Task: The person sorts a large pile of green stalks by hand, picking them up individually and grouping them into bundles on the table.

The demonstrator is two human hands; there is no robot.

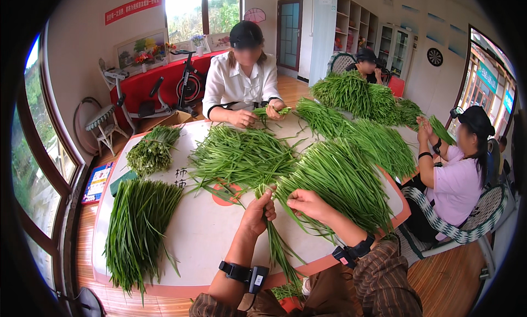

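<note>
Green chives cover most of the table [197, 234]. The left hand [258, 212] is closed around a small bunch [277, 245] whose stalks hang toward the person. The right hand [308, 203] pinches stalks at the edge of the loose heap [335, 180] with curled fingers. A tidy sorted pile [137, 229] lies at the left. Judging by this, much remains: the big heaps are not yet sorted.

Both forearms rise from the bottom edge toward the middle of the frame, each wrist strapped with a black band. The left hand [259, 210] is curled into a closed grip, while the right hand [308, 203] sits just beside it, fingers pinched.
</note>
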